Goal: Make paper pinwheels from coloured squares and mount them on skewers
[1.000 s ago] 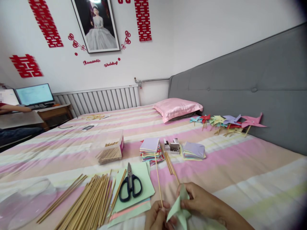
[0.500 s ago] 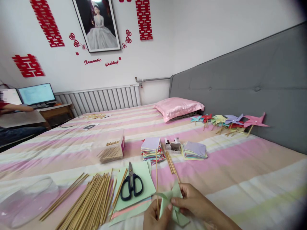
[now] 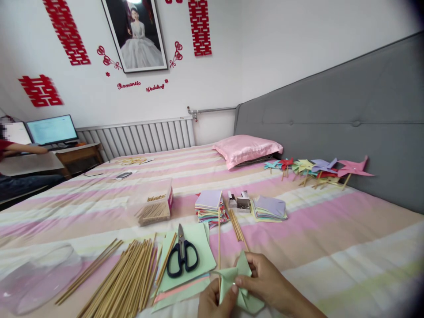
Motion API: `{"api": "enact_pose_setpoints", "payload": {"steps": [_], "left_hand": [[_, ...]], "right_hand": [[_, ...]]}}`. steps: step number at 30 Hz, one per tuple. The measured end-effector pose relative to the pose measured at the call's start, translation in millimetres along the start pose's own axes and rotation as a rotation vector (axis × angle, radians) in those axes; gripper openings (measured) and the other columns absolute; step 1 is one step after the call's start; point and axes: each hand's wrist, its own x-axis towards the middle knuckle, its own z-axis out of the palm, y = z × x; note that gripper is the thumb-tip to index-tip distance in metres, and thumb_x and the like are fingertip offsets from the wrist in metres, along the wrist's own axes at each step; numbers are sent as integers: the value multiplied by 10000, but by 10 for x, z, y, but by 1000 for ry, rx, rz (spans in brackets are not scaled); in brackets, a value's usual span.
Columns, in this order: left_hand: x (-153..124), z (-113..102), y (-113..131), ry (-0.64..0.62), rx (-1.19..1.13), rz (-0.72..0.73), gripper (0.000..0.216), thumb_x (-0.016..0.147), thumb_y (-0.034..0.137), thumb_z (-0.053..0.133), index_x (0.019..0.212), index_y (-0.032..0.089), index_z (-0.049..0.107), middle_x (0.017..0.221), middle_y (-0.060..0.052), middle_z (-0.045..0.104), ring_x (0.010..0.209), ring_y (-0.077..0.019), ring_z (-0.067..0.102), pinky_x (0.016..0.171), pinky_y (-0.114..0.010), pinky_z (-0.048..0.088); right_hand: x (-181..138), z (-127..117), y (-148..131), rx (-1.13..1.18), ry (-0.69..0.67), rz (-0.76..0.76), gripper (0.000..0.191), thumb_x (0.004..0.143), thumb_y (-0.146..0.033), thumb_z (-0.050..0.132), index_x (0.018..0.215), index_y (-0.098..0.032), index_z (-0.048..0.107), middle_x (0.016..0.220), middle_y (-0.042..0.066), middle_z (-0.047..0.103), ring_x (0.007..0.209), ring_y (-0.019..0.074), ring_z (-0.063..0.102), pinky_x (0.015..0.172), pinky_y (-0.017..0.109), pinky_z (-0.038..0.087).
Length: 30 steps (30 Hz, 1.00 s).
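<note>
At the bottom of the head view, a light green paper pinwheel (image 3: 245,267) is pinched between my two hands, its corners curled in toward the middle. My left hand (image 3: 215,300) is closed on its left side, thumb near a small pale spot at the centre. A thin wooden stick (image 3: 219,240) stands up from between the left fingers and the paper. From the other side, my right hand (image 3: 268,280) grips the pinwheel, its thumb also by the centre. Black-handled scissors (image 3: 181,254) lie on green paper sheets (image 3: 203,247) just left of the hands.
Loose sticks (image 3: 122,278) lie in a pile at front left, beside a clear plastic lid (image 3: 43,276). Beyond are a clear box (image 3: 154,210), paper stacks (image 3: 208,205), small open boxes (image 3: 243,203), a pillow (image 3: 248,148) and finished pinwheels (image 3: 323,165). A person (image 3: 23,150) sits far left.
The curled strip of green paper on the left now lies flatter over the centre, under my thumbs. The stick has shifted slightly right. Both hands keep their grip.
</note>
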Motion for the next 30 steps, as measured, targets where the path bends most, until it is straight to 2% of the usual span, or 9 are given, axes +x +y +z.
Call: {"api": "enact_pose_setpoints", "payload": {"steps": [4, 10, 15, 20, 25, 30], "left_hand": [[10, -22, -34, 3, 66, -1, 388, 575, 486, 686, 644, 104, 690, 536, -30, 562, 552, -139, 476, 548, -234, 373], [16, -56, -78, -4, 109, -18, 352, 598, 477, 667, 598, 125, 666, 520, -11, 504, 554, -143, 439, 609, -271, 394], [25, -75, -105, -30, 89, -18, 360, 610, 479, 657, 612, 119, 670, 516, -3, 492, 524, -116, 380, 619, -277, 397], [18, -73, -82, -29, 71, -44, 378, 591, 489, 667, 634, 115, 685, 519, -11, 533, 512, -114, 399, 572, -247, 373], [16, -62, -90, 13, 91, -30, 384, 558, 494, 688, 583, 112, 675, 507, -23, 570, 524, -131, 448, 528, -223, 331], [22, -52, -116, 28, 36, -53, 377, 534, 486, 708, 558, 113, 659, 496, -20, 565, 503, -127, 450, 514, -227, 324]], "right_hand": [[4, 5, -28, -7, 22, 7, 199, 624, -234, 682, 674, -135, 517, 615, -32, 513, 559, 99, 468, 511, 194, 357], [-31, 16, -35, -7, 27, 44, 298, 577, -235, 728, 806, -110, 585, 655, -19, 559, 601, 118, 504, 549, 207, 383], [-38, 4, 18, -61, 52, 86, 275, 566, -266, 735, 757, -120, 599, 637, -17, 568, 598, 128, 510, 534, 208, 384], [-9, -10, 13, -146, 41, 68, 195, 574, -248, 721, 652, -123, 593, 573, -39, 527, 555, 110, 479, 506, 192, 356], [-17, -19, 17, -148, 46, 80, 173, 571, -214, 713, 673, -131, 601, 531, -57, 505, 502, 90, 451, 461, 176, 323], [-25, -11, 39, -163, 79, 93, 163, 568, -222, 696, 673, -135, 606, 530, -43, 527, 507, 107, 475, 463, 190, 346]]}}
